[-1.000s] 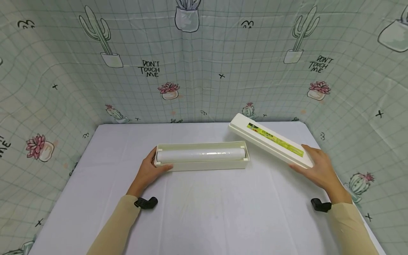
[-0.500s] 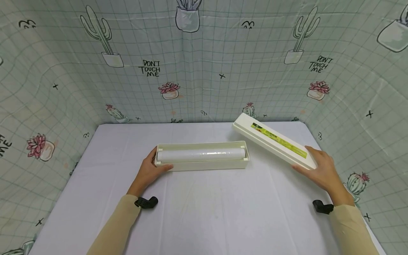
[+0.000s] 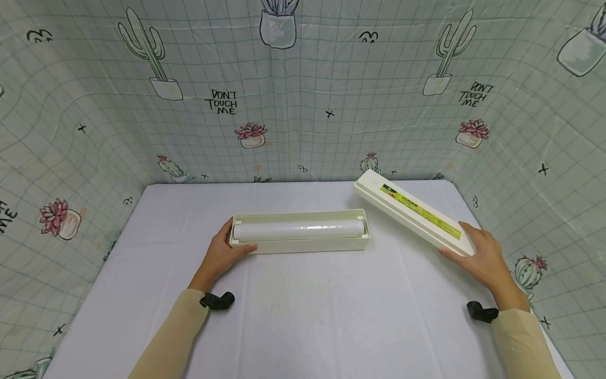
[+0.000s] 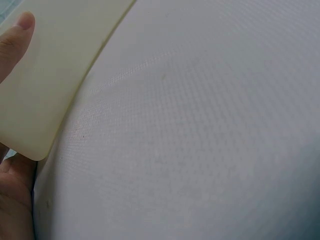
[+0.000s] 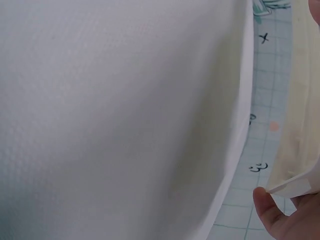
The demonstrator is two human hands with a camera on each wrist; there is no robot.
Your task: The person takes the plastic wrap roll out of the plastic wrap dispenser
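A long cream plastic wrap box (image 3: 307,246) lies lidless on the table, a roll of clear film (image 3: 300,230) inside it. My left hand (image 3: 221,258) grips its left end, thumb on the front wall and fingers behind. In the left wrist view the thumb presses the box's smooth wall (image 4: 55,65). My right hand (image 3: 485,263) holds the long lid (image 3: 397,209) by its near right end. Slanting back to the left, the lid bears a yellow-green label (image 3: 421,211) and is apart from the box. Its hollow underside (image 5: 302,100) shows in the right wrist view.
White cloth covers the table (image 3: 293,316). Around its back and sides hangs a grid-patterned curtain (image 3: 303,105) with cactus drawings. The lid is near the table's right edge (image 3: 466,208). Each wrist carries a black device (image 3: 218,301).
My right hand has moved the lid rightward and slightly nearer to me, farther from the box. The left hand and the box have stayed in place.
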